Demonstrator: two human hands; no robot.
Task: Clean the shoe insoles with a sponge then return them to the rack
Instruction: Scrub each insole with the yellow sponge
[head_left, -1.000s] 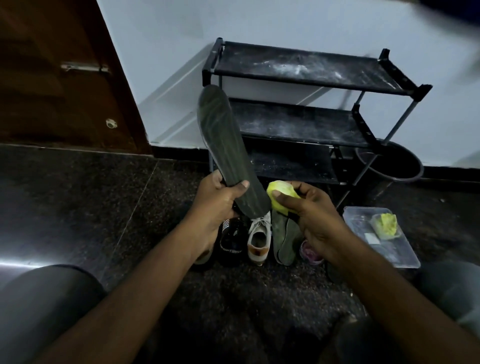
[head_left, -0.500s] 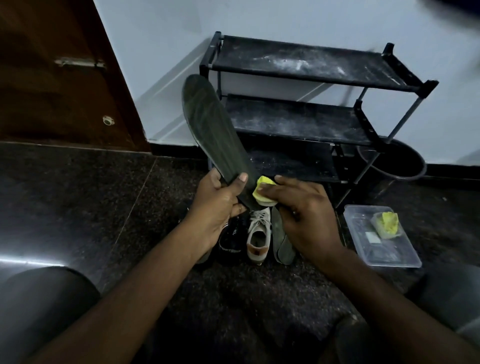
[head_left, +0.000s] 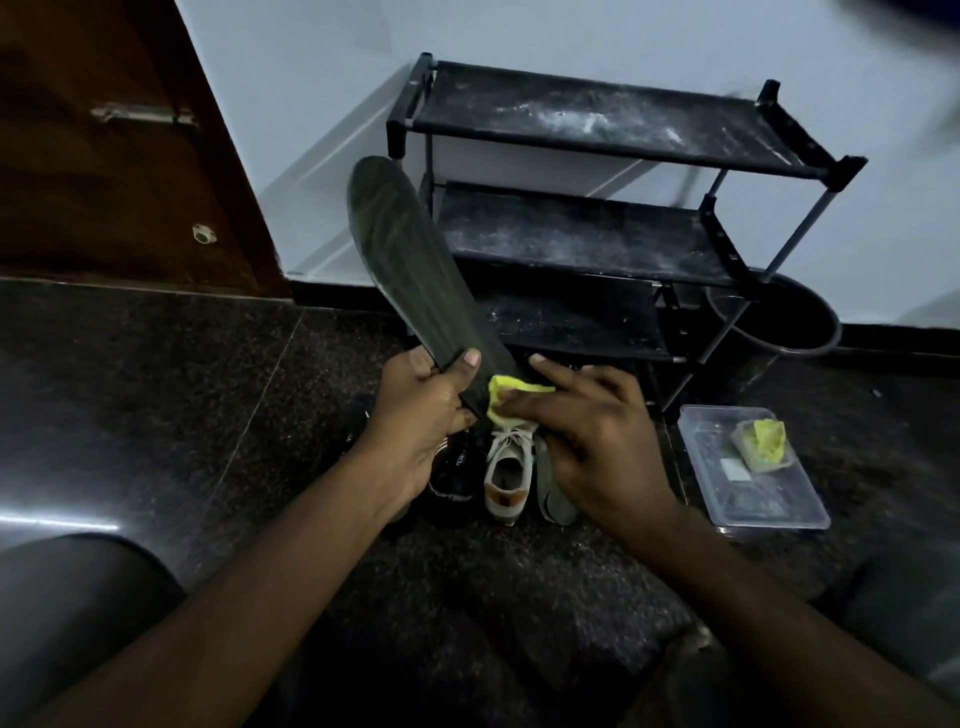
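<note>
Head view: insole (head_left: 410, 270) and sponge (head_left: 501, 387) before rack (head_left: 597, 119); shoe (head_left: 506, 478), tub (head_left: 779, 499) on floor (head_left: 156, 389).

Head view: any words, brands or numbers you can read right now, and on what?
Black shoe: white lettering, too blurred to read.
Clear box: small pale label inside, too small to read.
Insole, sponge, rack, white shoe: no text visible.
</note>
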